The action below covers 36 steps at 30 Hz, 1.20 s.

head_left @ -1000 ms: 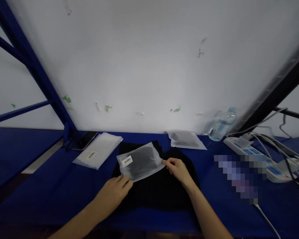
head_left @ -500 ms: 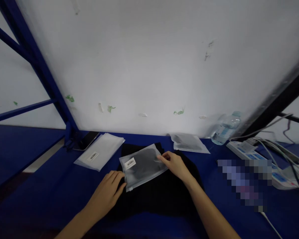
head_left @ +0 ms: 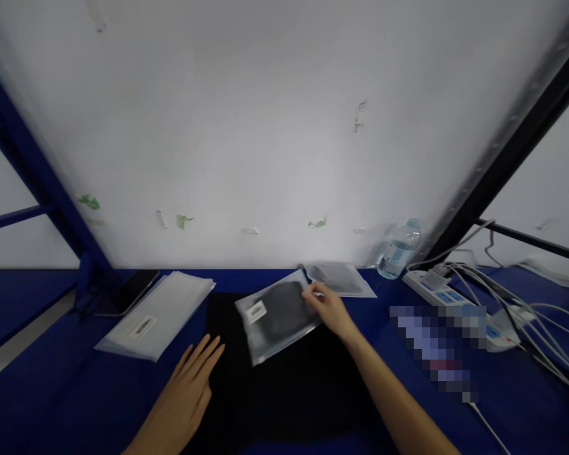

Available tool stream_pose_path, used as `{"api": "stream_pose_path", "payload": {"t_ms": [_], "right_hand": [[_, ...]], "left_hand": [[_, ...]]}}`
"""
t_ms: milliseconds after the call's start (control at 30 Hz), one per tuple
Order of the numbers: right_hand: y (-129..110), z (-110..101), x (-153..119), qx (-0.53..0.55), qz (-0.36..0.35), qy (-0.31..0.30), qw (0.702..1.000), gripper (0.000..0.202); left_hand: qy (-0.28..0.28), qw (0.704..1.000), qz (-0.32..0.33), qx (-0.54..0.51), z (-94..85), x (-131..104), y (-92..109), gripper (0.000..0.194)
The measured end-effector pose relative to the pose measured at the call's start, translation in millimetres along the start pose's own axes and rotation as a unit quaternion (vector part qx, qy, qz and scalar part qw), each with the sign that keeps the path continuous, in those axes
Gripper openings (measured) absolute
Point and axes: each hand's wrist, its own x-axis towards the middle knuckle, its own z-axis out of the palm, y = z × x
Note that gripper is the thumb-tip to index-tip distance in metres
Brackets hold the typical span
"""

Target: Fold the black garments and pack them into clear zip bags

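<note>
My right hand [head_left: 330, 311] pinches the right edge of a frosted zip bag [head_left: 284, 316] with a dark item inside and a white barcode label at its left end. The bag is tilted above a spread of black cloth [head_left: 294, 392]. My left hand [head_left: 189, 382] is open, fingers outstretched, at the cloth's left edge and apart from the bag. Left of the cloth lies a stack of flat frosted bags [head_left: 164, 313], the top one bearing a barcode label. Behind my right hand, another frosted bag [head_left: 341, 278] with something greyish inside lies against the wall.
A phone [head_left: 135, 287] lies behind the stack at the left. On the right stand a water bottle [head_left: 399, 249] and a white power strip [head_left: 448, 297] with tangled cables [head_left: 516, 309]. A blurred-out object [head_left: 436, 354] with a white cord lies in front of the strip.
My left hand has let go of the bag's left end and drawn back to the left, fingers spread. My right hand has moved the bag toward the other filled bag. The view has shifted right.
</note>
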Motion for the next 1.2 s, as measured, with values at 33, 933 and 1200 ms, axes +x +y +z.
{"api": "stream_pose_path", "payload": {"t_ms": [33,933,1200], "right_hand": [[9,-17,8,0.002,0.004,0.016,1.0,0.046],[70,-37,53,-0.403,-0.019,0.031,0.914,0.044],[-1,11,52,-0.227,-0.188,-0.061,0.953,0.031]], "left_hand": [[0.005,1.0,0.0,0.001,2.8,-1,-1,0.071],[0.003,0.999,-0.024,-0.027,-8.8,3,-4,0.054],[0.104,0.989,-0.087,-0.05,-34.2,101,-65,0.028]]}}
